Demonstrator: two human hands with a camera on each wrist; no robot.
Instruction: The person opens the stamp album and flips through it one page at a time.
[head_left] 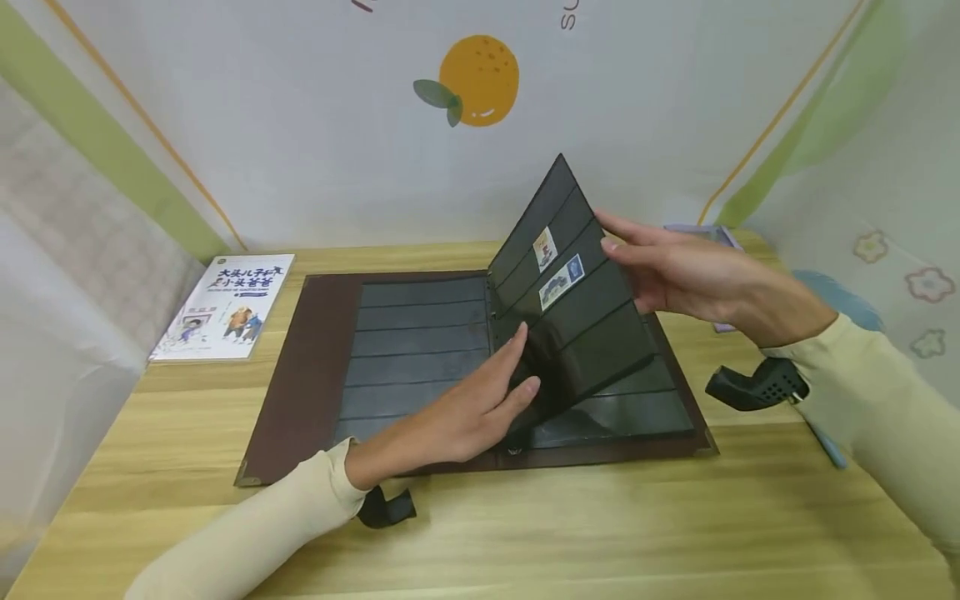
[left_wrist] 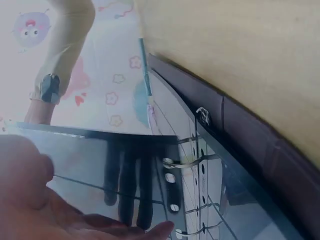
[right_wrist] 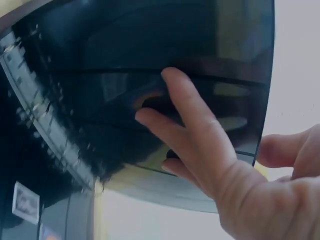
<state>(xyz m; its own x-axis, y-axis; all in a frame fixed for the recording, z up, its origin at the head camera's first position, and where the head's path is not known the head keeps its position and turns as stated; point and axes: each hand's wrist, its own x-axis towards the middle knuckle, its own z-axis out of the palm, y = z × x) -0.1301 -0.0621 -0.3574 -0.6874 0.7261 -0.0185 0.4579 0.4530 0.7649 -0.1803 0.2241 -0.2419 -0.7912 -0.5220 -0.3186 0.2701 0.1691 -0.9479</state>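
A stamp album (head_left: 300, 358) with a dark brown cover lies spread on the table, its black strip-pocket pages held by metal rings (left_wrist: 202, 159). One black album page (head_left: 517, 267) stands raised and tilted over the right side, carrying two stamps (head_left: 561, 283). My right hand (head_left: 675, 267) pinches its outer edge, thumb on the stamp side and fingers (right_wrist: 192, 107) spread behind. With fingers extended, my left hand (head_left: 468, 412) is at the page's lower part near the rings; whether its fingertips touch is unclear. Another stamp (right_wrist: 26, 202) shows at the right wrist view's lower left.
A white booklet (head_left: 225, 308) with printed figures lies at the table's back left. Behind my right hand is a partly hidden pale purple object (head_left: 723, 237). A thin blue stick-like object (head_left: 828, 446) lies under the right forearm. A printed cloth (head_left: 337, 150) hangs behind the table.
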